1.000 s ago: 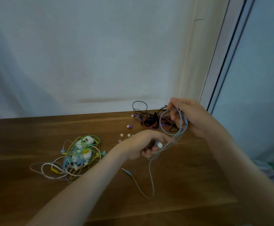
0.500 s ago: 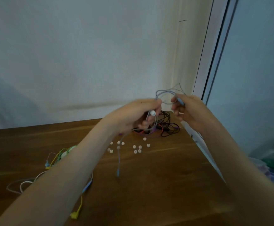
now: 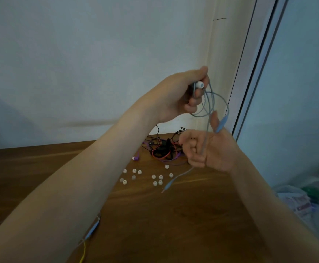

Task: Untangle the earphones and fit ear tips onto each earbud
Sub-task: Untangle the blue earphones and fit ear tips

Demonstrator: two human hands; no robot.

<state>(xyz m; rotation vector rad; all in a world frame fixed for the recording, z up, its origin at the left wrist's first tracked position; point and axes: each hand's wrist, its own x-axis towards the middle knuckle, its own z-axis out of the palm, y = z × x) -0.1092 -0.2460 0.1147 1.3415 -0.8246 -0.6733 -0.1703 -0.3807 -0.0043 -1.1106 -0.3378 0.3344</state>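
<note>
My left hand point(image 3: 181, 95) is raised above the table and grips the top of a light blue earphone cable point(image 3: 210, 103), with a white-tipped earbud point(image 3: 199, 85) showing between its fingers. The cable hangs in loops down to my right hand point(image 3: 208, 150), whose curled fingers hold the straight lower run. The blue inline remote point(image 3: 221, 125) hangs just above that hand. The cable's jack end point(image 3: 167, 186) trails onto the wooden table point(image 3: 174, 224). Several loose white ear tips point(image 3: 155, 177) lie on the table below my hands.
A tangle of black, red and purple earphones point(image 3: 162, 149) lies at the table's back edge by the wall. Blue and yellow cable ends point(image 3: 90, 232) show under my left forearm. To the right are a door frame point(image 3: 250, 73) and plastic bags point(image 3: 307, 202) on the floor.
My left hand has lifted the earbud end up high. My right hand has dropped lower and closed round the cable's straight run. The view has shifted right, away from the coloured tangle.
</note>
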